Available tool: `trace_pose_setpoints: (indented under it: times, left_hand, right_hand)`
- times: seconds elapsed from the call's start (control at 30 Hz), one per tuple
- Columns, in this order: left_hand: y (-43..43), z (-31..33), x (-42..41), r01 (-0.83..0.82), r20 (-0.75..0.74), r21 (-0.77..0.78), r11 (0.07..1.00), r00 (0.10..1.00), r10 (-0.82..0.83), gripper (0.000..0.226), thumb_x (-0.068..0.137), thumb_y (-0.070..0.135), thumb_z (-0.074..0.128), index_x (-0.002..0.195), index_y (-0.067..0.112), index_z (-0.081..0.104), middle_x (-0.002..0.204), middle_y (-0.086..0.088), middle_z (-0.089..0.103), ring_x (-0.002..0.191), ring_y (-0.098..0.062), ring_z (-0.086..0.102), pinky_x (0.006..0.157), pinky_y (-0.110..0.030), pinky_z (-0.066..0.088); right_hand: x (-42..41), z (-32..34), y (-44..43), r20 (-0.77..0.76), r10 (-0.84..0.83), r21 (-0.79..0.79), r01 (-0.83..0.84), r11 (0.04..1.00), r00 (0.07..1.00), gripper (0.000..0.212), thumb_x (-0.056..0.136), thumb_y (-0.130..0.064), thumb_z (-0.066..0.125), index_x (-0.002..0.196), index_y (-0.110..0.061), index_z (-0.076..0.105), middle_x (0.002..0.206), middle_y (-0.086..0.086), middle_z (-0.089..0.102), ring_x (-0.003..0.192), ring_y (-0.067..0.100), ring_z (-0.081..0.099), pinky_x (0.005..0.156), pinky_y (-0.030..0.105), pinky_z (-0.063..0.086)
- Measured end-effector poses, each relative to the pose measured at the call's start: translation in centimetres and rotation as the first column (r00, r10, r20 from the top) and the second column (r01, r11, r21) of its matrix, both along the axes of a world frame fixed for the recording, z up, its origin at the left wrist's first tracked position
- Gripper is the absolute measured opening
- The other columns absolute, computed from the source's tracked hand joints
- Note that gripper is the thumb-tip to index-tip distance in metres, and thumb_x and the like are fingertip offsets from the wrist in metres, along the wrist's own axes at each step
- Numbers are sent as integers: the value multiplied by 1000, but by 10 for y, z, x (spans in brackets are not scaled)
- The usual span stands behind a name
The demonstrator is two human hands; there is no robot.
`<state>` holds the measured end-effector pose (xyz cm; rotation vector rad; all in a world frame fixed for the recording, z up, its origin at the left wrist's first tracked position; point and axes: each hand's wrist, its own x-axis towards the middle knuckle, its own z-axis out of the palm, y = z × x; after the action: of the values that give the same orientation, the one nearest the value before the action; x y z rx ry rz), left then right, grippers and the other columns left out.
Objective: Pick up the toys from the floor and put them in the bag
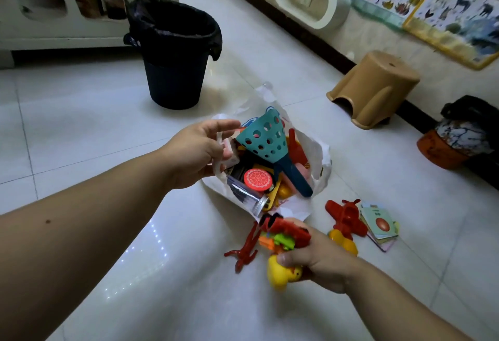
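Step in hand, as I'm reading it: a handful is heading for the bag (320, 155). The bag is sitting open on the floor (81, 124) mid-frame, w/ its mouth facing up & toward the person.

The left hand (197, 151) is holding the bag's near-left edge, w/ a strip of plastic running across its fingers. It's prob. worth pulling that edge wider & higher. The bag is already filling up, & the teal scoop (266, 138) is sticking out over the rim, taking up much of the opening.

The right hand (321, 257) is clenching a bundle just below the bag's near edge: a red toy (291, 230) on top, orange & green bits (278, 242) in the middle, & a yellow duck (280, 276) bulging out underneath. The duck is looking least secure. Tipping the lot in low, over the gap near the red disc (258, 177), is looking safer than dropping from height.

Looks: the bag is thin, white, crinkly plastic w/ red & blue print, sagging rather than standing.

Waiting on the tiles right of the bag:
- a red plane (347, 219), overlapping the edge of a stack of small card booklets (380, 224)
- a yellow toy (344, 240), lying just beside the plane

A red figure (245, 251) is lying just left of the right hand.
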<state>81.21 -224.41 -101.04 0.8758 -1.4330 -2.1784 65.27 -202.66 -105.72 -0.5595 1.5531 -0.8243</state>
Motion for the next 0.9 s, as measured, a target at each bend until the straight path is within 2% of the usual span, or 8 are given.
trace_pose_setpoints:
  times: [0.17, 0.37, 0.53, 0.63, 0.73, 0.8, 0.87, 0.9]
  left_hand:
    - [5, -1, 3, 18, 7, 22, 1000, 1000, -18, 62, 79, -22, 38, 105, 29, 61, 119, 0, 58, 97, -23, 57, 60, -31, 43]
    - [10, 2, 10, -1, 25, 50, 999, 1000, 0, 65, 77, -24, 34, 104, 29, 61, 129, -4, 54, 111, -26, 56, 58, -29, 44]
    - [13, 4, 6, 3, 2, 38, 999, 1000, -4, 63, 78, -23, 35, 102, 29, 62, 122, 1, 58, 92, -18, 62, 51, -26, 48]
    - [13, 2, 4, 24, -6, 32, 999, 1000, -24, 63, 81, -22, 36, 104, 30, 62, 114, 7, 59, 74, -9, 66, 51, -25, 49]
    - [13, -4, 3, 41, 14, 21, 999, 999, -42, 64, 81, -21, 37, 109, 30, 60, 118, 11, 54, 89, -18, 60, 59, -28, 49]
    - [12, -6, 2, 38, 24, 25, 999, 999, -39, 65, 80, -21, 37, 110, 31, 60, 124, 7, 52, 96, -23, 58, 63, -31, 50]
    - [10, -6, 1, 34, 28, 19, 999, 999, -34, 66, 79, -21, 37, 109, 33, 61, 128, 3, 50, 99, -24, 59, 66, -34, 52]
    - [9, -6, 1, 31, 24, 17, 999, 999, -31, 66, 79, -20, 38, 109, 33, 61, 128, 2, 51, 98, -24, 59, 66, -34, 51]
  right_hand:
    - [-10, 41, -39, 240, -127, -172, 171, 970, 962, 72, 49, -17, 91, 112, 2, 62, 85, 18, 68, 74, 29, 66, 68, 44, 57]
    - [-5, 21, -117, 201, -505, 32, 510, 860, 839, 14, 87, -3, 61, 99, -10, 61, 99, 14, 64, 82, 25, 61, 57, 40, 57]
    - [10, -1, -150, 146, -528, 2, 534, 846, 836, 67, 86, -1, 63, 141, -29, 36, 137, 15, 50, 111, 34, 55, 65, 41, 51]
    - [14, 0, -147, 138, -493, -72, 505, 860, 859, 70, 90, 2, 55, 145, -34, 31, 135, 15, 52, 112, 31, 58, 70, 37, 53]
    - [19, 3, -124, -91, -412, -250, 380, 891, 907, 57, 87, 2, 58, 134, -29, 49, 125, 6, 57, 108, 23, 61, 88, 41, 55]
    - [22, 1, -97, -319, -322, -346, 206, 915, 891, 41, 86, -3, 61, 118, -28, 60, 113, -6, 62, 100, 14, 62, 87, 38, 55]
    - [30, -8, -65, -583, -152, -357, -83, 930, 798, 27, 87, -10, 61, 107, -28, 65, 98, -15, 63, 90, 3, 60, 80, 29, 55]
    - [33, -18, -50, -747, -28, -283, -280, 917, 664, 23, 87, -14, 59, 104, -27, 67, 95, -18, 62, 88, -1, 57, 77, 24, 53]
